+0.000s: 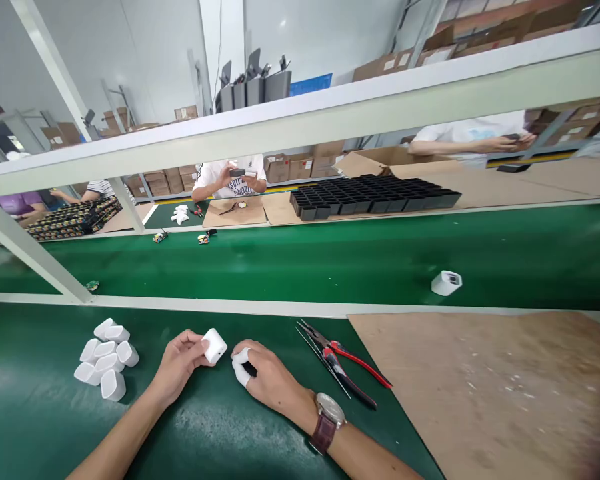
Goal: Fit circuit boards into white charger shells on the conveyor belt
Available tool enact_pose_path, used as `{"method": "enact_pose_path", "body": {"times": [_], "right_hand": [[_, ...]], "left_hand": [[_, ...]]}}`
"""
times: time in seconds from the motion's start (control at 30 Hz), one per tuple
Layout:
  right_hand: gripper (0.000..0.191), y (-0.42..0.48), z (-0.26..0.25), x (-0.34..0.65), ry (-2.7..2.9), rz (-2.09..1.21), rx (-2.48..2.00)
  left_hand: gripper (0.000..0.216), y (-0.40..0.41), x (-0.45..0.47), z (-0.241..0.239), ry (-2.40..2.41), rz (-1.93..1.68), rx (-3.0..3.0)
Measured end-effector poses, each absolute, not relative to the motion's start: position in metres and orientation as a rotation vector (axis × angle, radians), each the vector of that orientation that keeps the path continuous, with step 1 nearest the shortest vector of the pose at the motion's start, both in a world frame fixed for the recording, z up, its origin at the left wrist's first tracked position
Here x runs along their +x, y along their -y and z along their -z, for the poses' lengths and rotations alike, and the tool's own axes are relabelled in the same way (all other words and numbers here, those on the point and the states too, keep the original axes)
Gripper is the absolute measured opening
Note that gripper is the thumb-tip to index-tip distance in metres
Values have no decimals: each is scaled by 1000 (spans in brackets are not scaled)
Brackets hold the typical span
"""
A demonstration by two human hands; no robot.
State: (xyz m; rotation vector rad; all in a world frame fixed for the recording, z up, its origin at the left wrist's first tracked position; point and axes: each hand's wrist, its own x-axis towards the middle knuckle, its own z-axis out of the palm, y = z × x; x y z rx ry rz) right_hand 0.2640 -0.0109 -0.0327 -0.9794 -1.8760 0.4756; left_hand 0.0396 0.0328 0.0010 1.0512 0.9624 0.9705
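Left hand (pixel 179 363) pinching white housing (pixel 215 345); right hand (pixel 271 379) curled, can't tell whether gripping. White shells (pixel 109 362) left; far grey bins (pixel 278 88) hold parts (pixel 253 61).

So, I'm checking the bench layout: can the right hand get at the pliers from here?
Likely yes: the pliers lie close to the right hand, and nothing covers their handles.

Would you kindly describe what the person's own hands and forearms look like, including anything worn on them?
No sleeves show on the forearms. The left hand has no visible covering. The right hand has white coverings on the thumb and a finger; its wrist wears a watch with a round, silvery case and a dark reddish-brown strap.
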Motion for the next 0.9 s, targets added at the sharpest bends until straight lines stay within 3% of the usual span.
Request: {"method": "enact_pose_path", "body": {"times": [0.13, 0.23, 0.5, 0.67, 0.9], "right_hand": [[17, 10, 33, 263, 1881, -446, -955], [18, 10, 35, 263, 1907, -412, -961], [19, 10, 39, 263, 1981, -295, -1025], [19, 9, 37, 263, 1984, -303, -1038], [18, 6, 41, 264, 2000, -291, -993]], "left_hand": [[30, -63, 44, -9, -1113, -947, 1800], [20, -115, 48, -21, -1201, -1006, 2023], [26, -214, 47, -16, -1484, -1161, 2090], [47, -224, 28, -14, -1565, -1266, 2024], [31, -229, -13, -19, -1629, -1171, 1975]]}}
